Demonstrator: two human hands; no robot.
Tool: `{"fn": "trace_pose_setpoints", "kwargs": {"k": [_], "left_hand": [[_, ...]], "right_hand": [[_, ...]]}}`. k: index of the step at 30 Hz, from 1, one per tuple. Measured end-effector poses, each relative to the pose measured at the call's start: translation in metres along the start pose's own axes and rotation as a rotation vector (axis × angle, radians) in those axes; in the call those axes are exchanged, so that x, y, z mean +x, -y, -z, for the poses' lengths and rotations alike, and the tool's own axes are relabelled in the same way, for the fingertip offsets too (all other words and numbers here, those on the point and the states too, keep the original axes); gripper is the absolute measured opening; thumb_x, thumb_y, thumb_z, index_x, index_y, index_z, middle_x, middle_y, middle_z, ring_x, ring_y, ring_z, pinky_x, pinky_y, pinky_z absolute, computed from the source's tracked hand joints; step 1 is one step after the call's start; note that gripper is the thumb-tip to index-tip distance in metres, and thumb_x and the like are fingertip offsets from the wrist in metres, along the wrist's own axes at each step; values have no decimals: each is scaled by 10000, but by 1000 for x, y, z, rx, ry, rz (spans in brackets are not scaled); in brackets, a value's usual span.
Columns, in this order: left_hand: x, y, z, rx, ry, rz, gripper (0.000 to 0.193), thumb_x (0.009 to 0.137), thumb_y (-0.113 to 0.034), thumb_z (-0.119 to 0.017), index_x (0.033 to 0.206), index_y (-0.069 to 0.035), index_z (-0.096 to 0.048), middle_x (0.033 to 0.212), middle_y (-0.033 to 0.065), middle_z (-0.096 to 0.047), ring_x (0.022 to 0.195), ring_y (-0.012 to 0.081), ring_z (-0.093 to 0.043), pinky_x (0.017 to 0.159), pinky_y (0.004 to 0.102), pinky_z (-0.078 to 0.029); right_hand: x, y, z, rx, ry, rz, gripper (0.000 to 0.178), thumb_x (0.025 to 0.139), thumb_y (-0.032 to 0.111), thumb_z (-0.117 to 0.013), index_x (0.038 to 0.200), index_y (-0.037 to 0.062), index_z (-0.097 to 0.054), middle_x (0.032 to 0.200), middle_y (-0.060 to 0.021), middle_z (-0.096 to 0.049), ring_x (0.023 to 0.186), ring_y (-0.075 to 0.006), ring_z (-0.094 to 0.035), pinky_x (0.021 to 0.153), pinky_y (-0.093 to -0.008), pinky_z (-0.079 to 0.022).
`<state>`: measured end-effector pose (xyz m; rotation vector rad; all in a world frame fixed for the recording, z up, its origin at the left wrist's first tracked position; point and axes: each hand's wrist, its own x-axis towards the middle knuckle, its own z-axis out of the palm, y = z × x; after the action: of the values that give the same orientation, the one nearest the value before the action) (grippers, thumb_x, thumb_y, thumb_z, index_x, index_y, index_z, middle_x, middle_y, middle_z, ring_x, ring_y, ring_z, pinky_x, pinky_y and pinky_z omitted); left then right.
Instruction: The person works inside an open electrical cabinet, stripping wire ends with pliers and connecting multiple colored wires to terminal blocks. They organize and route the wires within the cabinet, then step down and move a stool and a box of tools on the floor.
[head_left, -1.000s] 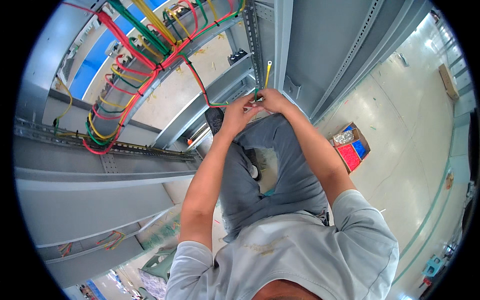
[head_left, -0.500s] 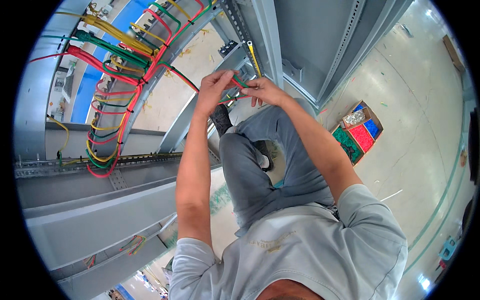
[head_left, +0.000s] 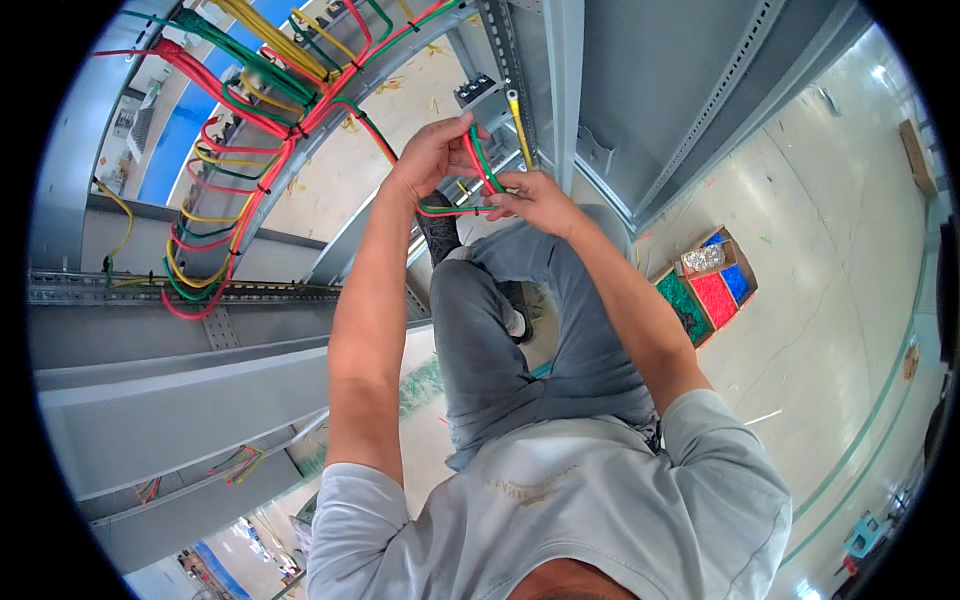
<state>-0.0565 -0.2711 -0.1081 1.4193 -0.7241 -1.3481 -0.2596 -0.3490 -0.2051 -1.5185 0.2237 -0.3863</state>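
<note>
The glossy pale floor [head_left: 830,300] carries a partitioned cardboard box [head_left: 745,258]; scattered coloured scraps [head_left: 764,238]; a thin white strip [head_left: 764,416].

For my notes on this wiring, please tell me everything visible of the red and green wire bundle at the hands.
The red and green wire bundle has plastic-looking insulation. One slightly bowed stretch slants down from the left hand to the right hand; below it, a nearly level stretch with a dark tie also reaches the right hand. Both hands grip the bundle, hiding how these stretches join and where any ends lie.
</note>
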Motion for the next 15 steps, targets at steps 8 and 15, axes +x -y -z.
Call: {"fn": "trace_pose_setpoints", "kwargs": {"k": [8,15], "left_hand": [[6,28,19,-344,142,209,341,1072,-328,-569,1202,-24,-654,800,42,-712,682,142,-699,679,326,-596],[9,44,6,-457,227,253,332,1054,-248,-602,1262,8,-638,696,5,-576,609,115,-599,611,296,-542]], "right_hand": [[-15,26,-9,-183,60,111,133,1000,58,-627,1068,-46,-672,958,-156,-765,869,-222,-792,759,-341,-603],[-15,34,-5,-431,128,344,184,908,15,-669,1091,-1,-654,958,-145,-709,894,-327,-743,760,-399,-593]]}}
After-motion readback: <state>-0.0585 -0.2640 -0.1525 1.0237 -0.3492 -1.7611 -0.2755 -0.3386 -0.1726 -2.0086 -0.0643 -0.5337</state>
